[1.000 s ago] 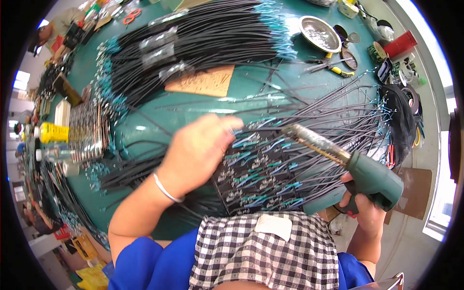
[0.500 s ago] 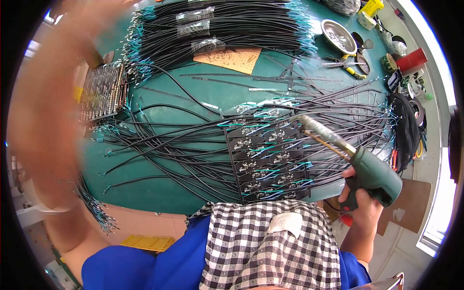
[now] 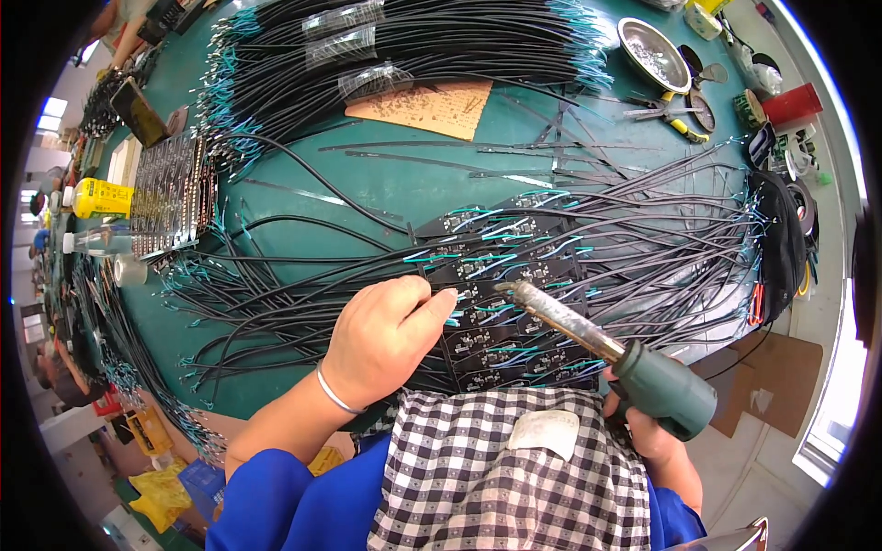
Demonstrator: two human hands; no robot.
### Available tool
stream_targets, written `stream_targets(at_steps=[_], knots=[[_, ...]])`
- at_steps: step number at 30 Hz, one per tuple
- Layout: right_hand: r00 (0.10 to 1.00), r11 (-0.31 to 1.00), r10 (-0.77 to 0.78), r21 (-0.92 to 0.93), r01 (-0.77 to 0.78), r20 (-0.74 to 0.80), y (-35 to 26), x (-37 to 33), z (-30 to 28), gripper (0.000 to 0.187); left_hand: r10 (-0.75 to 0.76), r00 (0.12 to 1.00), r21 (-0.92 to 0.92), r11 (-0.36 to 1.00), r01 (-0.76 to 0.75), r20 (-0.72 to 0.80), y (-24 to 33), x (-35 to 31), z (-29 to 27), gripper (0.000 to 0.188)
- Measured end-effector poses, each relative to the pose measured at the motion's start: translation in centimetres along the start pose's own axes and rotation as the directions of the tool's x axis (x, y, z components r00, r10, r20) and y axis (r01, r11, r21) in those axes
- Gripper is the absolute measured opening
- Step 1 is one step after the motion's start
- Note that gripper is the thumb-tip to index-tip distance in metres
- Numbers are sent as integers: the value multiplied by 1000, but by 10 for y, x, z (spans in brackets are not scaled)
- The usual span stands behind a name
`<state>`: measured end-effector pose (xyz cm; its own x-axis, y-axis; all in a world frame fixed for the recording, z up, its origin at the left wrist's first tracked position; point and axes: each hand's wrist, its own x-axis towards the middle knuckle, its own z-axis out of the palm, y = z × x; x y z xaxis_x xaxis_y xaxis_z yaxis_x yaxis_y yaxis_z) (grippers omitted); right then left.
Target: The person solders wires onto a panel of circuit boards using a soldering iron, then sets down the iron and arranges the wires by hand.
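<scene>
My right hand [image 3: 650, 432] is wrapped around the grip of a dark green soldering gun [image 3: 666, 390]. Its metal barrel points up and left, with the tip over a panel of black circuit boards [image 3: 478, 344]. At the panel's left edge, my left hand [image 3: 381, 335] has thumb and forefinger pinched together. Teal and white wire ends of a cable [image 3: 453, 320] show right at those fingertips; the rest of it under the hand is hidden. Many black cables [image 3: 303, 262] with stripped teal ends run out from both sides of the boards.
Bundled black cables [image 3: 441, 41] lie at the back, beside brown cardboard [image 3: 432, 108]. A metal bowl [image 3: 654, 55] and yellow-handled pliers [image 3: 680, 118] are at the back right. On the left stand more circuit panels [image 3: 170, 193] and a yellow bottle [image 3: 99, 197]. Other people are at the far left.
My left hand has come down from the upper left, where it was blurred, to the boards' left edge. The soldering gun has moved down and left, its tip now lower over the boards.
</scene>
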<state>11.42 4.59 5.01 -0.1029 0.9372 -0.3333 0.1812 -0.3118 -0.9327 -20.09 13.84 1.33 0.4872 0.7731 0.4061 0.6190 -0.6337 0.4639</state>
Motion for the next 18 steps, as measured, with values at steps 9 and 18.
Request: stream_targets(at_steps=[9, 18], knots=[[942, 712, -293, -621, 329, 163, 2, 30, 16, 29, 37, 997, 76, 996, -42, 64, -18, 6, 10, 28], [906, 664, -357, -620, 418, 227, -3, 44, 23, 30, 26, 998, 42, 999, -29, 62, -24, 7, 15, 25]])
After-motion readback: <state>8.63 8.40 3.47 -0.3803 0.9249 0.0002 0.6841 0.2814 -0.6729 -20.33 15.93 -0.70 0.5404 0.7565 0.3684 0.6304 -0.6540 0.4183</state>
